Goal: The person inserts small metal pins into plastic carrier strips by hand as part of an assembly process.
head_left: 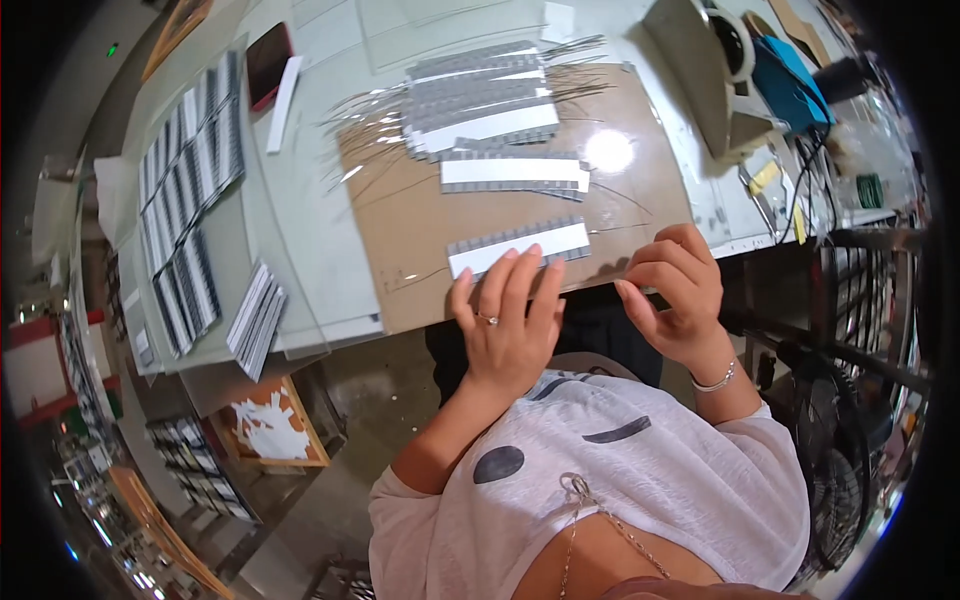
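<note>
My left hand (pixel 507 315) lies flat with fingers spread, pressing the near edge of a grey strip with a white band (pixel 520 247) on a brown cardboard sheet (pixel 400 220). My right hand (pixel 670 290) hovers at the cardboard's near right edge, fingers curled and pinched close together; whether it holds a thin wire I cannot tell. Another grey-and-white strip (pixel 515 172) lies farther back, and a stack of such strips (pixel 480 98) with thin wires sticking out sits at the far end of the cardboard.
Rows of finished grey strips (pixel 185 190) cover the table's left side, with a small pile (pixel 256 318) near the front edge. A dark phone (pixel 267 60) lies at the back left. A blue tool (pixel 785 85), tape roll (pixel 732 40) and cables (pixel 805 170) stand right.
</note>
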Demonstrator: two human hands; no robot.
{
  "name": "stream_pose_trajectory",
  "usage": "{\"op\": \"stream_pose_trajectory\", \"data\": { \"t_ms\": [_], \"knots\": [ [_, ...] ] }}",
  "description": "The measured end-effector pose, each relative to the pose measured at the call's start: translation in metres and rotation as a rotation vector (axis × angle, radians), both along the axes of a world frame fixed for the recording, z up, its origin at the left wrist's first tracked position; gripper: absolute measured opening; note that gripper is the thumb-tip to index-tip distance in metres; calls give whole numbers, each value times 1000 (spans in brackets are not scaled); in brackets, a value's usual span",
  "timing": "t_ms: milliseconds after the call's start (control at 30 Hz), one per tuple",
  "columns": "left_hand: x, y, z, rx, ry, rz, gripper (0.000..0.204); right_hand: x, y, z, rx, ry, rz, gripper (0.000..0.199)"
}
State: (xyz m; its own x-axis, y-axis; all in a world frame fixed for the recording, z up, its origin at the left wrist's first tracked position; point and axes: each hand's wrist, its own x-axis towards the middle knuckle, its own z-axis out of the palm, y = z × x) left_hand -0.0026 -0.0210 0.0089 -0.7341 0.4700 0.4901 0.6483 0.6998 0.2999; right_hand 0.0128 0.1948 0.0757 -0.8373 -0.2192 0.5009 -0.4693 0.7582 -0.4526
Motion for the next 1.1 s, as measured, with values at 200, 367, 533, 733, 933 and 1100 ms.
{"op": "stream_pose_trajectory", "data": {
  "t_ms": [200,367,533,733,933,1100],
  "knots": [
    [6,8,0,-84,-41,-5,56,14,-4,-34,43,-16,-276,20],
    [5,9,-2,-93,-7,3,51,9,-14,-43,-178,-81,-149,17],
    [5,10,-3,-70,3,18,44,7,-17,-43,-173,-62,-110,18],
    [3,10,-3,-83,44,32,32,-18,-24,-22,216,112,-43,28],
    [10,3,-11,-84,-87,-2,43,-64,-74,-3,144,-43,146,21],
    [6,7,-22,74,-364,-75,48,-84,-126,-16,366,-94,219,15]
  ]
}}
